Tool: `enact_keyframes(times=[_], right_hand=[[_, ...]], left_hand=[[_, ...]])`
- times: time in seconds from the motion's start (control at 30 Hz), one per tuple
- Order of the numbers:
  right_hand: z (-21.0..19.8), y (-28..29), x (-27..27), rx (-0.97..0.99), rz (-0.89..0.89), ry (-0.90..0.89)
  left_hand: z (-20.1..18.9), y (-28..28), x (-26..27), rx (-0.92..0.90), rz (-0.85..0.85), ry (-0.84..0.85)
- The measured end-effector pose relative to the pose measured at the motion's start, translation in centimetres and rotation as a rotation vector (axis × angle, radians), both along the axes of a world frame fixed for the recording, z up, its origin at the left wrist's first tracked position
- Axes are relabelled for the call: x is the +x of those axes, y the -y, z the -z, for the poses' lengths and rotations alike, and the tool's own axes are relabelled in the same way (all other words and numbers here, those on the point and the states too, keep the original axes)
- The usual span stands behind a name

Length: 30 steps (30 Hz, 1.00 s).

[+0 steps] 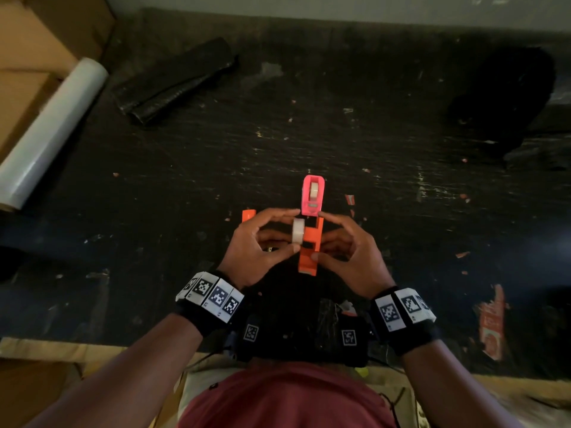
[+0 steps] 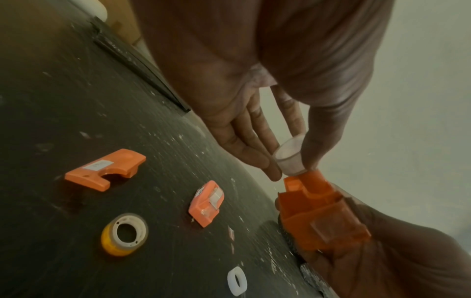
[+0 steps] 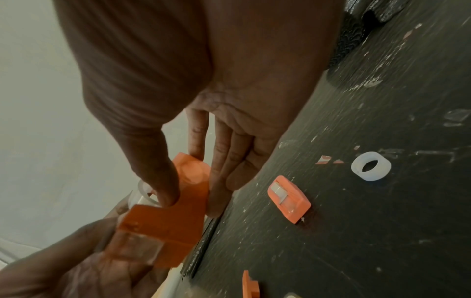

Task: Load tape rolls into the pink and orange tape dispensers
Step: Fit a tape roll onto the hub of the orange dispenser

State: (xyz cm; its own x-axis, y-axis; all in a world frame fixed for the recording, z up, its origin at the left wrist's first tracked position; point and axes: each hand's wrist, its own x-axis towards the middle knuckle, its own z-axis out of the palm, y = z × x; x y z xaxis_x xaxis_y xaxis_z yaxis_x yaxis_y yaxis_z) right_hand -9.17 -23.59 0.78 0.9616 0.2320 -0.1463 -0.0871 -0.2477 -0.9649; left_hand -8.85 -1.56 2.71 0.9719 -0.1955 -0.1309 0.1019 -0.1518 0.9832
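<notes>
Tape roll point(image 1: 298, 231), pinched edge-on in our left hand point(image 1: 256, 248), sits beside the orange dispenser point(image 1: 310, 248) that our right hand point(image 1: 349, 254) grips above the table; we align core with cradle, then press squarely.

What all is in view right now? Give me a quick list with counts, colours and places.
pink tape dispenser: 1, pink, on the table beyond the hands, tape roll already seated
orange dispenser body: 1, orange, held above the table
clear tape roll: 1, whitish clear, at the orange body's open side
orange side cover: 1, orange, flat on the table
small orange dispenser: 1, orange, on the table
yellow tape roll: 1, yellow with white core, on the table
white core ring: 1, white, on the table
film roll: 1, white, far left
black bundle: 1, black, far side
table: 1, black, scuffed
left hand: pinches the clear tape roll
right hand: grips the orange dispenser body
</notes>
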Motion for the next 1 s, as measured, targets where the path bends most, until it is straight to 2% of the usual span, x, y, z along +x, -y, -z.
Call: enact_keyframes(times=[0.37, 0.73, 1.0], right_hand=[[-0.36, -0.02, -0.12, 0.022, -0.009, -0.008], [-0.3, -0.12, 0.17, 0.029, -0.012, -0.025], [-0.43, -0.06, 0.15, 0.011, -0.018, -0.027]], left_hand=[[-0.19, 0.26, 0.17, -0.076, -0.045, -0.013], [-0.3, 0.13, 0.3, -0.049, -0.001, 0.001], [-0.12, 0.46, 0.4, -0.11, -0.022, -0.003]])
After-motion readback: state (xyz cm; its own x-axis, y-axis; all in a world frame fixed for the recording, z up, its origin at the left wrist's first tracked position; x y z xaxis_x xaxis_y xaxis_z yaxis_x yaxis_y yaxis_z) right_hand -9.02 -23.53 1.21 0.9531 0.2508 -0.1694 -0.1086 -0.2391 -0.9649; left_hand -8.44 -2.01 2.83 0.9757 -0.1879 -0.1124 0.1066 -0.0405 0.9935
